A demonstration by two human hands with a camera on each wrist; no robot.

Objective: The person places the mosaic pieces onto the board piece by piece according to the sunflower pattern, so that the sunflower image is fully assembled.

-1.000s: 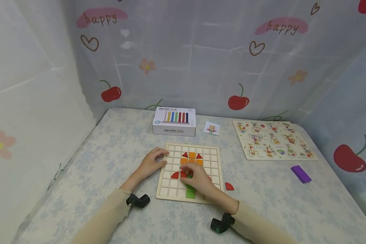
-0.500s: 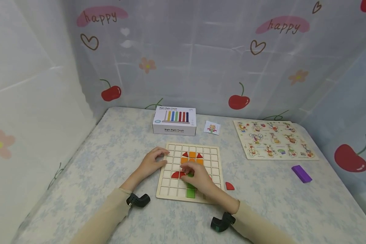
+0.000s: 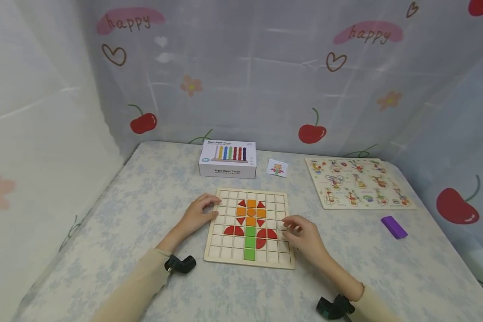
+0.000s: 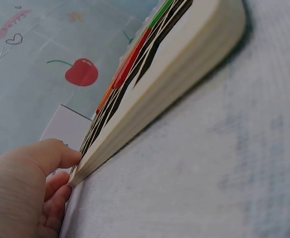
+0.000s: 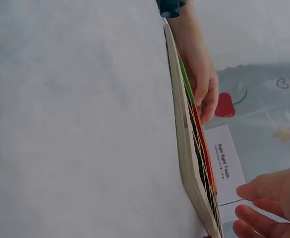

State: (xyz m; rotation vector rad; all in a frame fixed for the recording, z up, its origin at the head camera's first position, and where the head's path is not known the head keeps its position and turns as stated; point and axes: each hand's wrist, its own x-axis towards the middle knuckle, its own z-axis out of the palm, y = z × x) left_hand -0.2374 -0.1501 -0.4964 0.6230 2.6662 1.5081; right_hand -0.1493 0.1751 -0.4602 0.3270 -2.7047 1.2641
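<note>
A wooden grid board (image 3: 221, 252) lies on the table in the head view. Its cells hold orange squares (image 3: 251, 222), small red triangles (image 3: 242, 203), green squares (image 3: 250, 243) in a column and red quarter-circles (image 3: 261, 243) either side of the green. The left hand (image 3: 198, 211) rests at the board's left edge, thumb and fingertips touching it; in the left wrist view its thumb (image 4: 65, 154) meets the edge. Just off the board's right edge hovers the right hand (image 3: 307, 237), thumb and fingers apart with nothing seen between them. It hides the tabletop below it.
Behind the board stand a white box (image 3: 227, 170) with a bead-rack picture and a small pattern card (image 3: 277, 168). A wooden picture puzzle (image 3: 362, 184) lies at the back right, with a purple block (image 3: 394, 227) in front of it. Patterned curtains enclose the table.
The right hand has left the red quarter-circle near the board's middle and moved right, past the board's edge, covering where a loose red quarter-circle lay. The left hand has stayed put.
</note>
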